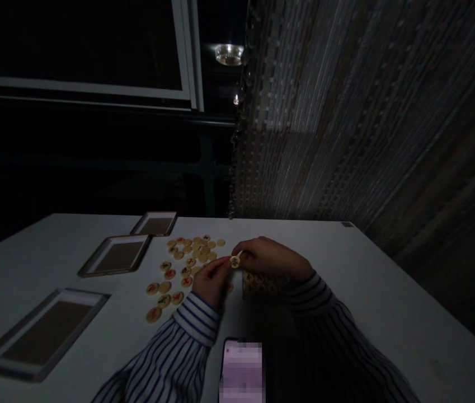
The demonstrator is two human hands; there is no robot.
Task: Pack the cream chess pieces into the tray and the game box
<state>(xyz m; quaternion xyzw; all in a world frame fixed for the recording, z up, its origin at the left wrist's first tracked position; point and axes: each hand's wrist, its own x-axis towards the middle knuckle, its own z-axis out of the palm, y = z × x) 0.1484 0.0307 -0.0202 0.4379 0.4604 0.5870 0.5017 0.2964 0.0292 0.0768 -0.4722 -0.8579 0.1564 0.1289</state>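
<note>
Both my hands meet above a white table (367, 291). My left hand (210, 280) pinches a round pale game piece (235, 261) with a dark mark on its face. My right hand (268, 257) is closed too, its fingertips holding a thin white thing against that piece; I cannot make out what it is. Several round wooden pieces (187, 257) with red or dark marks lie scattered just left of and beyond my hands. A stack of pieces (258, 282) stands under my right wrist. Striped sleeves cover both arms.
Three shallow framed trays lie on the left: a near tray (40, 333), a middle tray (115, 254), a far tray (155, 224). A phone (241, 369) lies at the near edge between my arms. A bead curtain (346, 112) hangs behind the table; the room is dark.
</note>
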